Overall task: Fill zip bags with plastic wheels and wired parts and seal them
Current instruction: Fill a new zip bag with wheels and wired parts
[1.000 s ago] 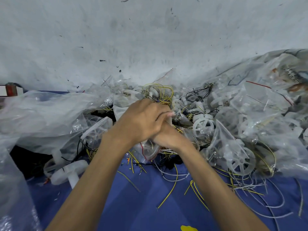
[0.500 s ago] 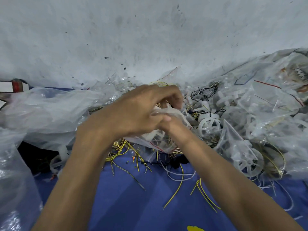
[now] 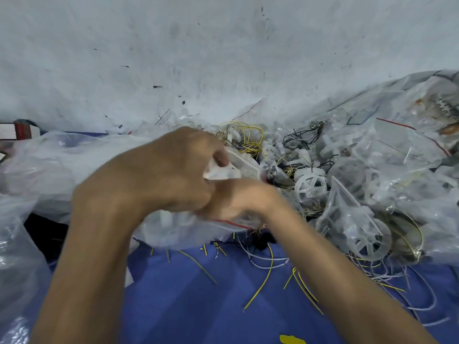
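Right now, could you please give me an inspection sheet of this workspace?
Surface: blue table, littered.
Job's things: zip bag with red strip, held; white wheels piled right.
Clutter: filled bags right; large plastic bag left.
Grippers: left hand grips the zip bag; right hand blurred against it, grip hidden.
Cables: yellow wires loose on table; black wires in pile.
Surroundings: marked white wall; red-and-white box far left.
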Action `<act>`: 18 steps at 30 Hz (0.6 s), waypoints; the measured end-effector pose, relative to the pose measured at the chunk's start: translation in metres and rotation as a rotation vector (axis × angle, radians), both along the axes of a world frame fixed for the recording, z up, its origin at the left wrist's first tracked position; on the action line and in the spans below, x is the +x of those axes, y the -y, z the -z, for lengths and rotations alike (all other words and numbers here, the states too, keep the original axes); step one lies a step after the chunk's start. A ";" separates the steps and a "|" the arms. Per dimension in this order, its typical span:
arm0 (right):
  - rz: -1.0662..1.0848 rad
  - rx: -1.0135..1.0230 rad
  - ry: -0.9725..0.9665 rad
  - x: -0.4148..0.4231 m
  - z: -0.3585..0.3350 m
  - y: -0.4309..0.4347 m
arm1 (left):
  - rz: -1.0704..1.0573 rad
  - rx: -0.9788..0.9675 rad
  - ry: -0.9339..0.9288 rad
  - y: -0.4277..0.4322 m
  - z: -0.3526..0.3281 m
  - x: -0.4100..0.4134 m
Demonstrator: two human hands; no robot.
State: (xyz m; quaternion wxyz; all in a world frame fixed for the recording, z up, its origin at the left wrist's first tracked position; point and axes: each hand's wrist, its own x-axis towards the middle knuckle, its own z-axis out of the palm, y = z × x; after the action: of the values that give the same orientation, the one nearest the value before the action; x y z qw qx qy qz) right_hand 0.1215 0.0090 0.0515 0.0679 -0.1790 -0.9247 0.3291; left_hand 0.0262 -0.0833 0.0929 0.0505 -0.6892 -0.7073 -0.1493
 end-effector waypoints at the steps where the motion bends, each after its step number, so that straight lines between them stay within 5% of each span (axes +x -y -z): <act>1: -0.042 -0.113 0.004 0.008 -0.008 0.001 | -0.034 -0.014 -0.016 0.002 -0.001 -0.006; 3: -0.221 -0.084 -0.029 0.026 -0.026 -0.006 | -0.093 -0.063 -0.044 0.003 -0.001 -0.022; 4: -0.212 -0.170 -0.196 0.037 -0.031 -0.012 | -0.108 -0.095 -0.048 0.004 0.000 -0.028; 6: -0.025 -0.273 -0.600 0.051 -0.028 -0.041 | -0.127 -0.116 -0.028 0.009 0.000 -0.040; 8: 0.243 -0.093 -0.694 0.043 -0.006 -0.065 | -0.160 -0.112 0.011 0.013 0.000 -0.050; 10: 0.370 0.162 -0.409 0.023 0.032 -0.081 | -0.180 -0.104 0.004 0.012 0.000 -0.054; 13: 0.264 0.423 0.120 -0.001 0.089 -0.086 | -0.153 -0.105 0.000 0.006 0.003 -0.051; 18: 0.427 0.502 0.009 -0.010 0.109 -0.080 | -0.088 -0.120 0.007 -0.008 0.010 -0.039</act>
State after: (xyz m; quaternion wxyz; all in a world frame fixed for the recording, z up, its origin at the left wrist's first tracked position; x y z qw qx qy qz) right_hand 0.1116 0.0891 -0.0573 0.1732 -0.3478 -0.9189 0.0685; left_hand -0.0129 -0.0757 0.0826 0.0132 -0.6588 -0.7446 -0.1066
